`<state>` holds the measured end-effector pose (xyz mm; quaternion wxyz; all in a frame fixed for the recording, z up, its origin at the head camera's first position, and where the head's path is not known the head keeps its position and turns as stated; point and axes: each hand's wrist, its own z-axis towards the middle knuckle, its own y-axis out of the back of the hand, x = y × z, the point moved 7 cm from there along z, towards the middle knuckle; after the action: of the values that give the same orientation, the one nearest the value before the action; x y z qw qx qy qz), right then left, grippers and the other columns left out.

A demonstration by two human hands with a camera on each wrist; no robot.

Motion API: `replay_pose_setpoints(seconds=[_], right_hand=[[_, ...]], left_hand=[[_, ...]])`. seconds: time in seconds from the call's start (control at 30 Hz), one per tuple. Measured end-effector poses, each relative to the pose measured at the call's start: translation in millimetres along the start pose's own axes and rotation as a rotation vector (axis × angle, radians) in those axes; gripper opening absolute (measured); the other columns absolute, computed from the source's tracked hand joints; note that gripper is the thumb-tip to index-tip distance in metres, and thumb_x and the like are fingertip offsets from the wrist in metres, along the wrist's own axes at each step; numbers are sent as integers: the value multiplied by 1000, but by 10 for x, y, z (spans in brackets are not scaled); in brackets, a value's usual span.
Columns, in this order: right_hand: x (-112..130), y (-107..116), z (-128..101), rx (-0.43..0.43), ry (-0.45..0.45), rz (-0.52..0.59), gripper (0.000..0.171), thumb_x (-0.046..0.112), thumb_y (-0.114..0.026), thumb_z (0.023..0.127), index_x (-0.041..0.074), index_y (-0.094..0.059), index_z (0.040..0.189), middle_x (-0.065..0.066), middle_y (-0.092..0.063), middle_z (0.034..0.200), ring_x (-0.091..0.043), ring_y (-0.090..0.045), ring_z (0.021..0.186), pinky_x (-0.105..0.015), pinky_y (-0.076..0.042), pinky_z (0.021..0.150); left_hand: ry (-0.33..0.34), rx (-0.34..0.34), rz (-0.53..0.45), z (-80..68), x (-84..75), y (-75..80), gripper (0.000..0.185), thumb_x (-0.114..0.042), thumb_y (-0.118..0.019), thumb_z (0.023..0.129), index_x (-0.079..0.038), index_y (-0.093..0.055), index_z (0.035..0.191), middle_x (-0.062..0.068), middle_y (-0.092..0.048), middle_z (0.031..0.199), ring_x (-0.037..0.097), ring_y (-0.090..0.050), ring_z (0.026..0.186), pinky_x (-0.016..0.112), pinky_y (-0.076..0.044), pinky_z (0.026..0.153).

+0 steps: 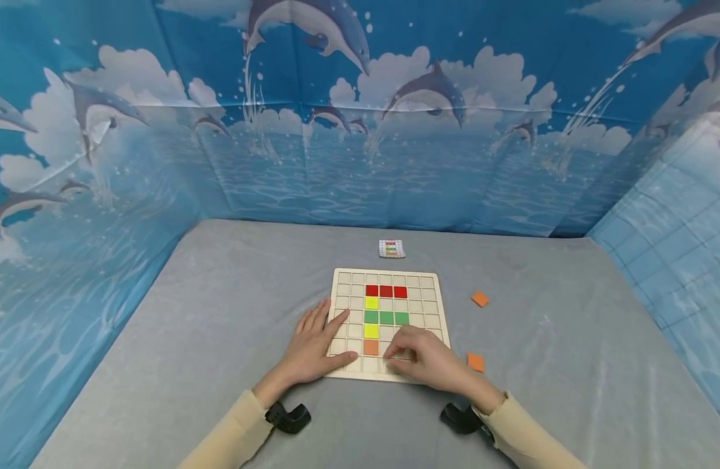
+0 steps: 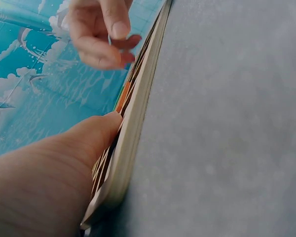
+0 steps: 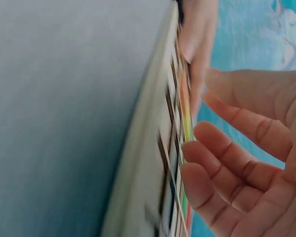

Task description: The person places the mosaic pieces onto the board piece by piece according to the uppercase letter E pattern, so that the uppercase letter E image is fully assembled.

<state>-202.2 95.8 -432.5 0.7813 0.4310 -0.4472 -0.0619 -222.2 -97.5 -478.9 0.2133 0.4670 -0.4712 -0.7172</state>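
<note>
A wooden grid board [image 1: 423,286] lies on the grey table. It holds a row of red tiles [image 1: 386,291], two yellow tiles [image 1: 371,303], a row of green tiles [image 1: 386,318] and one orange tile [image 1: 371,347]. My left hand [image 1: 316,348] lies flat on the board's left edge, thumb tip beside the orange tile. My right hand [image 1: 424,361] rests on the near right part of the board with loosely curled fingers, tips touching the grid. In the right wrist view its fingers [image 3: 227,163] and thumb are apart with nothing between them. The board's edge [image 2: 133,143] shows side-on in the left wrist view.
Two loose orange tiles lie on the table right of the board, one farther off [image 1: 480,299] and one near my right wrist [image 1: 475,362]. A small pattern card [image 1: 392,248] lies beyond the board. Blue dolphin-print cloth walls [image 1: 360,130] close in the table on three sides.
</note>
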Motion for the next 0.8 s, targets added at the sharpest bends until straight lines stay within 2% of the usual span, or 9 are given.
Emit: replay_pose_setpoints(seconds=[0.07,0.17,0.33,0.43,0.5,0.6,0.8], right_hand=[[-53,95,-110,-15,-6,29,9,13,-74,84,17,-70,90,8,-60,87,-5,-49,67,-22,-44,58],[-206,272,-286,-52,-81,27,12,13,-75,83,16,-70,93,6,-59,89,-9,-49,70,-23,-44,58],[-478,566,-623,-103,-217,-113,28,21,-82,76,15,-69,100,3,-54,98,-16,-49,81,-30,-45,66],[-602,688,-803,-84,-287,-188,40,30,-84,71,15,-66,104,1,-50,100,-16,-47,85,-33,-44,71],[-667,738,-889,-64,-330,-214,44,34,-85,70,14,-64,103,0,-49,98,-15,-44,82,-32,-42,69],[-738,769,-967,-36,-378,-194,39,34,-84,71,14,-61,96,1,-47,89,-13,-42,76,-28,-40,64],[-793,754,-998,14,-416,-128,28,25,-80,77,16,-56,89,3,-47,77,-9,-42,64,-24,-36,56]], left_hand=[[1,-1,-3,-4,1,-12,80,-60,-53,88,-17,-29,151,20,-6,156,31,-2,142,50,-4,110],[4,-4,-7,-8,6,-18,80,-59,-54,88,-17,-28,151,19,-5,156,30,-2,142,50,-4,110],[5,2,-10,-11,6,-20,81,-59,-54,88,-16,-28,151,20,-5,156,31,-2,142,50,-4,110],[7,7,-12,-16,-1,-18,81,-59,-54,88,-15,-28,151,20,-5,156,31,-2,142,50,-4,110],[7,5,-14,-17,1,-20,81,-58,-54,88,-15,-28,151,21,-6,155,31,-2,142,51,-4,109],[2,-4,-10,-11,6,-28,80,-58,-54,88,-15,-29,151,21,-6,155,32,-2,142,52,-5,109],[-5,-10,6,-1,3,-33,80,-60,-52,88,-16,-29,151,21,-7,155,32,-2,142,52,-5,109]])
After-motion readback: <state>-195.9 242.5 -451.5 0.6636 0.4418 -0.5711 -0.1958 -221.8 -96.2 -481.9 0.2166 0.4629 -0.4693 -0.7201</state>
